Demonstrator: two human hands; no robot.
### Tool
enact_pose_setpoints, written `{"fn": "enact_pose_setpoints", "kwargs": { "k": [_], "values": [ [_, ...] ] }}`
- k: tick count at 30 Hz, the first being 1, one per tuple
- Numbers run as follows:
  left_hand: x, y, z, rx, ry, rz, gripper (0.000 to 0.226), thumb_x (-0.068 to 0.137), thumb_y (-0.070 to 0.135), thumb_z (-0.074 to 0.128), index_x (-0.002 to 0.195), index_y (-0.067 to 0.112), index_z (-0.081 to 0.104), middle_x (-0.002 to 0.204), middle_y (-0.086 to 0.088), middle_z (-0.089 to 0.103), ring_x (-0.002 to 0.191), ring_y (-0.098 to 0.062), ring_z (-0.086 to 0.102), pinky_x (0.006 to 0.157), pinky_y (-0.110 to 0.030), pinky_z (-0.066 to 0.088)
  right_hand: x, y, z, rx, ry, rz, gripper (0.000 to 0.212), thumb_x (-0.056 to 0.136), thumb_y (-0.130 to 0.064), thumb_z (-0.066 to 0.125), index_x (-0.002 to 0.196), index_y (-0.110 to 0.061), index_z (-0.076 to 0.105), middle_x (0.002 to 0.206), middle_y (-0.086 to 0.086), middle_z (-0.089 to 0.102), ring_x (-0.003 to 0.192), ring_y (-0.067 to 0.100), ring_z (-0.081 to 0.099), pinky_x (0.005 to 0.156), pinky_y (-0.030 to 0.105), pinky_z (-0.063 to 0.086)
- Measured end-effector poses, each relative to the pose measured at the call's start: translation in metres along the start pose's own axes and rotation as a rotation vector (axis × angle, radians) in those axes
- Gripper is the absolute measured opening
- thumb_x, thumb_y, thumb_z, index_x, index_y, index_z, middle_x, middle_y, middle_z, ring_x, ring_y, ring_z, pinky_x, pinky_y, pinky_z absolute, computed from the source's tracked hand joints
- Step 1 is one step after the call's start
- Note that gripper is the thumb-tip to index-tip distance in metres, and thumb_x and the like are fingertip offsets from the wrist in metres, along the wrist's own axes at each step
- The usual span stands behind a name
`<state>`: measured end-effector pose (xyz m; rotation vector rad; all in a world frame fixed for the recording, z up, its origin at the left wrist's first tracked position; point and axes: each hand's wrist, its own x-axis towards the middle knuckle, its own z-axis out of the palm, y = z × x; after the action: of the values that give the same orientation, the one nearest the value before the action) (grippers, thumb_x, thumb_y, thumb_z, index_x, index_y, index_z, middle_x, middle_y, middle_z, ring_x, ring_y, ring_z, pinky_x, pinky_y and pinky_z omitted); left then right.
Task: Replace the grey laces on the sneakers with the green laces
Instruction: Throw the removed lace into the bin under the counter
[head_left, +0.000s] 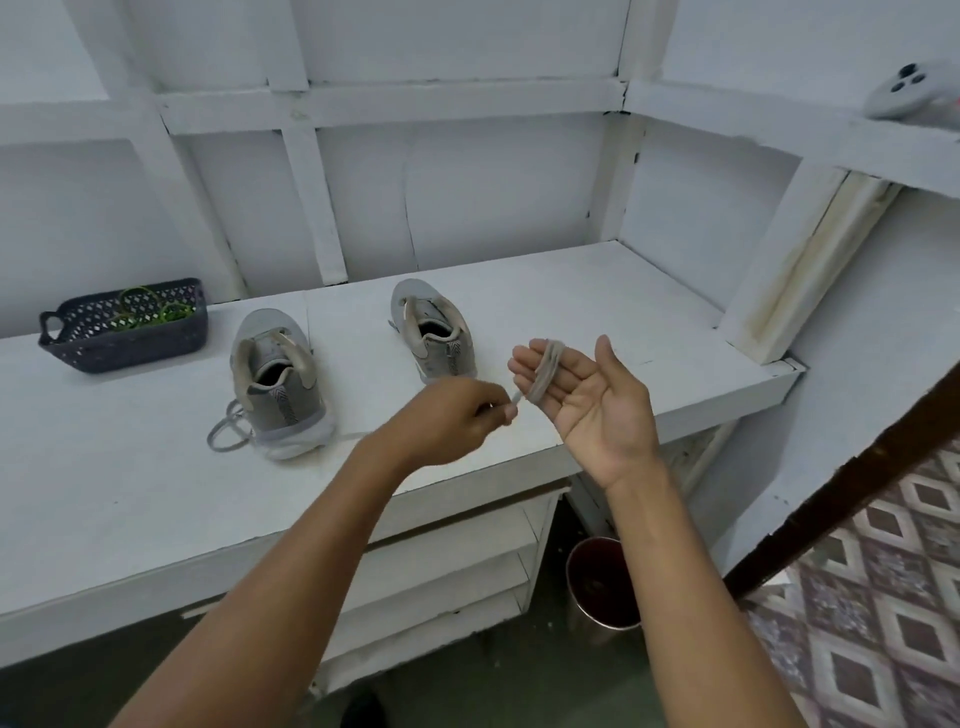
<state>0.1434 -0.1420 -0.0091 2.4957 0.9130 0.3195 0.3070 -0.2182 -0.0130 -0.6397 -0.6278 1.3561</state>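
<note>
The right hand (587, 400) lies palm up, fingers nearly straight, a soft flat grey lace (543, 376) coiled round them. The left hand (457, 415), fingers curled, pinches that lace's stiff tip. Two grey sneakers (278, 379) stand on the white painted shelf (130, 493), and green laces (150, 312) fill a dark perforated basket (124, 348).

left hand (457, 415): motion-blurred, pinch on grey lace (543, 374) tip smeared | green laces (150, 306): mostly hidden inside basket (124, 348) | white device (909, 93): cut by right edge
</note>
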Motion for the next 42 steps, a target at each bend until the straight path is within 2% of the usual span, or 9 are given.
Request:
{"fn": "enact_pose_setpoints", "kwargs": {
  "k": [4,8,13,18,22,25,31,36,42],
  "values": [
    [-0.001,0.021,0.009,0.033,-0.302,0.107,0.024,0.102,0.027,0.053,0.090,0.011,0.067,0.072,-0.002,0.067,0.060,-0.005,0.055,0.060,-0.016,0.040,0.001,0.011,-0.010,-0.318,0.135,-0.047,0.056,0.104,-0.043,0.028,0.117,-0.001,0.063,0.115,0.018,0.070,0.113,0.027,0.066,0.100,0.036,0.052],
    [0.014,0.025,-0.031,0.015,-0.217,0.178,0.017,0.096,0.026,0.060,0.090,0.014,0.071,0.071,0.006,0.066,0.064,-0.006,0.056,0.059,-0.021,0.042,-0.007,0.021,-0.009,-0.751,0.147,0.057,0.064,0.103,-0.051,0.026,0.090,-0.011,0.074,0.085,0.010,0.076,0.086,0.023,0.073,0.083,0.036,0.057],
    [0.044,-0.013,-0.037,-0.142,0.118,0.079,0.016,0.096,0.031,0.063,0.093,0.018,0.073,0.071,-0.002,0.066,0.060,-0.008,0.052,0.060,-0.025,0.040,0.000,0.020,-0.011,-0.247,0.187,0.073,0.071,0.102,-0.052,0.028,0.075,-0.004,0.072,0.069,0.013,0.068,0.065,0.023,0.067,0.065,0.030,0.052],
    [0.052,-0.028,0.020,-0.036,-0.178,0.132,0.025,0.101,0.030,0.053,0.099,0.014,0.071,0.077,-0.002,0.069,0.071,-0.018,0.062,0.072,-0.038,0.052,0.021,0.019,-0.021,0.155,0.308,-0.138,0.062,0.103,-0.044,0.033,0.110,0.007,0.066,0.114,0.025,0.068,0.108,0.033,0.068,0.092,0.036,0.057],
    [0.060,-0.016,0.007,-0.013,-0.446,0.335,0.019,0.101,0.026,0.053,0.099,0.015,0.069,0.079,0.006,0.070,0.064,0.004,0.056,0.069,-0.018,0.047,0.035,0.027,-0.025,-0.375,0.511,-0.150,0.056,0.105,-0.045,0.029,0.108,-0.003,0.066,0.111,0.017,0.072,0.108,0.025,0.069,0.095,0.032,0.054],
    [0.078,-0.014,-0.031,-0.066,-0.343,0.369,0.021,0.101,0.029,0.053,0.087,0.022,0.066,0.076,0.008,0.068,0.064,0.003,0.055,0.058,-0.013,0.040,0.038,0.032,-0.022,-0.695,0.570,-0.103,0.064,0.103,-0.051,0.030,0.088,-0.006,0.073,0.084,0.012,0.076,0.085,0.024,0.072,0.084,0.036,0.056],
    [0.114,-0.041,-0.036,-0.261,-0.046,0.241,0.021,0.097,0.033,0.061,0.093,0.016,0.073,0.076,0.005,0.068,0.076,-0.012,0.063,0.069,-0.029,0.047,0.045,0.022,-0.005,-0.259,0.521,-0.134,0.067,0.101,-0.051,0.033,0.074,-0.002,0.070,0.065,0.012,0.066,0.063,0.024,0.066,0.059,0.028,0.050],
    [0.104,-0.040,0.006,-0.187,-0.303,0.274,0.026,0.104,0.028,0.047,0.101,0.012,0.068,0.085,0.000,0.069,0.083,-0.017,0.061,0.073,-0.030,0.046,0.052,0.015,-0.006,0.161,0.448,-0.340,0.063,0.101,-0.046,0.037,0.095,0.005,0.075,0.105,0.023,0.071,0.101,0.033,0.070,0.086,0.035,0.059],
    [0.107,-0.024,-0.021,-0.025,-0.497,0.448,0.020,0.101,0.024,0.051,0.090,0.016,0.065,0.083,0.002,0.070,0.067,0.002,0.055,0.060,-0.014,0.039,0.056,0.025,-0.020,-0.586,0.630,-0.233,0.063,0.100,-0.053,0.028,0.101,-0.006,0.070,0.095,0.013,0.076,0.098,0.023,0.071,0.093,0.038,0.052]
  ]
}}
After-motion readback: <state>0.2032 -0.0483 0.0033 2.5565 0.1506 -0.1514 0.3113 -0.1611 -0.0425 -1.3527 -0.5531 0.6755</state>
